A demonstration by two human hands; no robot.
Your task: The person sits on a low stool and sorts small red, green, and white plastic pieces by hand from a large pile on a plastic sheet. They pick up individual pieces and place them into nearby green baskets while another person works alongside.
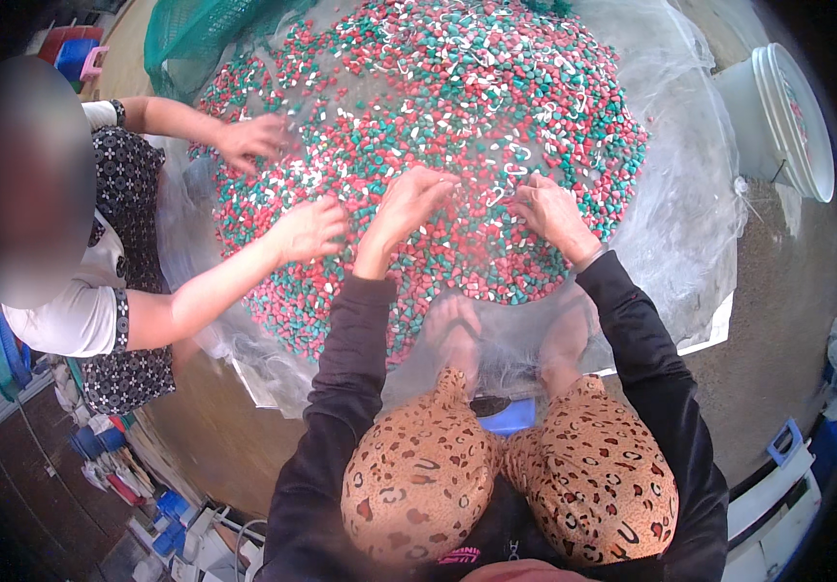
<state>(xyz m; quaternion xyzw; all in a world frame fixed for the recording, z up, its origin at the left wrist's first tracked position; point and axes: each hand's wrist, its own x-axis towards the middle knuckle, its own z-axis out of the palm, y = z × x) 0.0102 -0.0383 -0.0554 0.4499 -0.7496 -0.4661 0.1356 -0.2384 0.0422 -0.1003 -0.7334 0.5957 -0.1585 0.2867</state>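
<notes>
While small pebble-like red, green and white pieces (491, 102) cover a translucent plastic sheet's (682, 160) middle, the left hand (406, 204) and right hand (552, 210) curl, fingertips bunched; whether they grasp anything, I cannot tell.

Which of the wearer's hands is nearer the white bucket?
Right. The right hand is at the coloured pieces, left of the white bucket; the left hand is farther left.

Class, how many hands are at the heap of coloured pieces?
4: the person's left hand and right hand near the centre; the co-worker's upper hand and lower hand farther left. None is hidden.
</notes>
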